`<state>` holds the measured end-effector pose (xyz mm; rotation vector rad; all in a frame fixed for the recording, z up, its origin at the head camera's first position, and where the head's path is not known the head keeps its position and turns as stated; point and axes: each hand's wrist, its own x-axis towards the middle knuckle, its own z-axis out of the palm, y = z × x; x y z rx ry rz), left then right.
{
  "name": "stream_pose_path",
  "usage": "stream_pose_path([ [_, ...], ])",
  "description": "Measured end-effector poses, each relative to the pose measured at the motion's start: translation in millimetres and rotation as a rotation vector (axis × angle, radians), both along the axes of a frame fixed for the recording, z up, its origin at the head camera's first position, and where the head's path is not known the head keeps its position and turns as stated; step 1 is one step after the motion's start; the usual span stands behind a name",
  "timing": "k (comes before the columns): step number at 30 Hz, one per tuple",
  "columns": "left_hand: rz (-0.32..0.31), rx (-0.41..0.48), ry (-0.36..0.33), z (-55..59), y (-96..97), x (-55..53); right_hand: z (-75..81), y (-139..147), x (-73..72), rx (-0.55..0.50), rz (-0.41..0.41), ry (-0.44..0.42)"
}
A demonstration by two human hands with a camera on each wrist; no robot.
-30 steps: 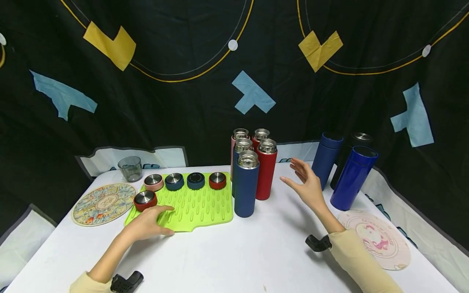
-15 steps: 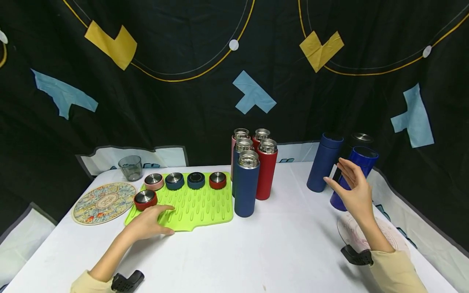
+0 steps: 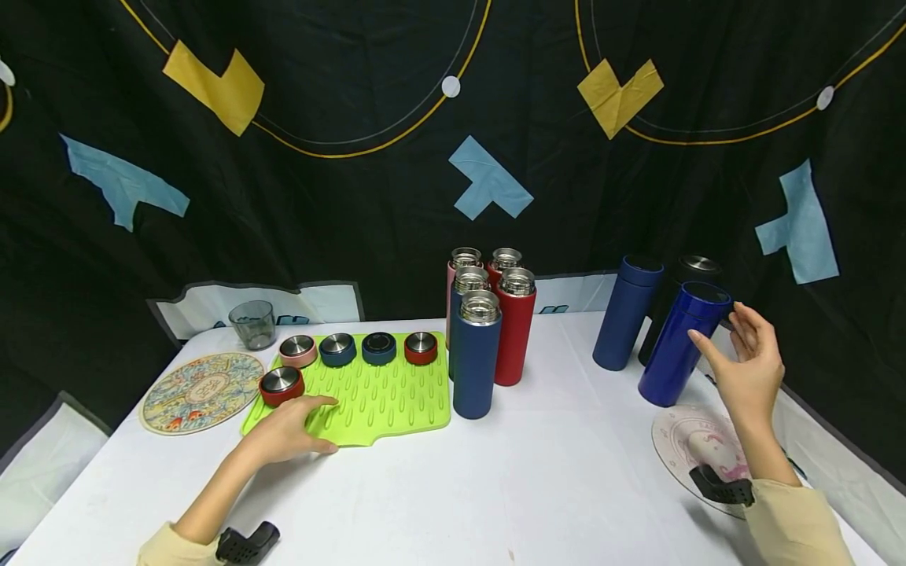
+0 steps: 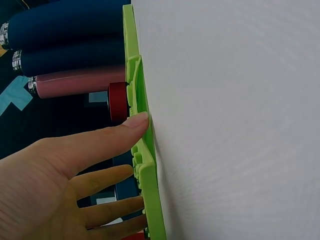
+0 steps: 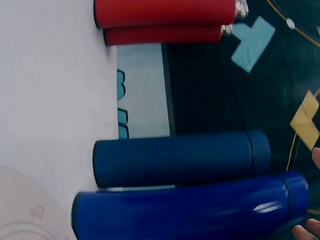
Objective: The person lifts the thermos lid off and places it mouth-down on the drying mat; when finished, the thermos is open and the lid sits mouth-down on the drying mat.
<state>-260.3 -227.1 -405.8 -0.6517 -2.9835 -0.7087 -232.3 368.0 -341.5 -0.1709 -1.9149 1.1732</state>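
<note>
My left hand (image 3: 290, 431) rests at the front left of a lime-green ridged mat (image 3: 382, 409); in the left wrist view its thumb touches the mat's edge. On the mat sit flask lids: a pink lid (image 3: 297, 352), two navy lids (image 3: 336, 350), and two red lids (image 3: 421, 349). My right hand (image 3: 752, 369) is raised beside the top of a glossy blue flask (image 3: 672, 354), thumb and fingers spread. In the right wrist view, fingertips (image 5: 314, 227) show close to its lid; whether they touch is unclear.
Open-topped flasks, one navy (image 3: 476, 365) and one red (image 3: 515, 334) among them, stand mid-table. A capped navy flask (image 3: 626, 318) and a black flask (image 3: 658, 314) stand at right. Also there: a glass (image 3: 252, 328), patterned round mat (image 3: 201, 393), pink round mat (image 3: 683, 440).
My right hand has moved rightward, from between the flask groups, past the front of the glossy blue flask to its right side. My left hand has stayed still.
</note>
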Motion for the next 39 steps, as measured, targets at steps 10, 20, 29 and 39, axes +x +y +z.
stream_pose_path([
  [10,-0.002,-0.008,0.008,-1.9,-0.9,-1.4,-20.4,15.6,-24.0,-0.162,-0.026,-0.16],
  [20,0.003,-0.001,-0.002,-3.7,-1.2,-2.4,-37.3,12.6,-40.8,-0.18,-0.008,-0.29],
  [29,-0.006,0.011,-0.006,-2.7,-2.1,-1.6,-41.7,10.7,-44.5,-0.179,-0.039,-0.241],
  [39,-0.015,0.042,0.104,20.8,1.8,3.0,-32.9,-4.2,-31.7,-0.108,-0.03,-0.198],
])
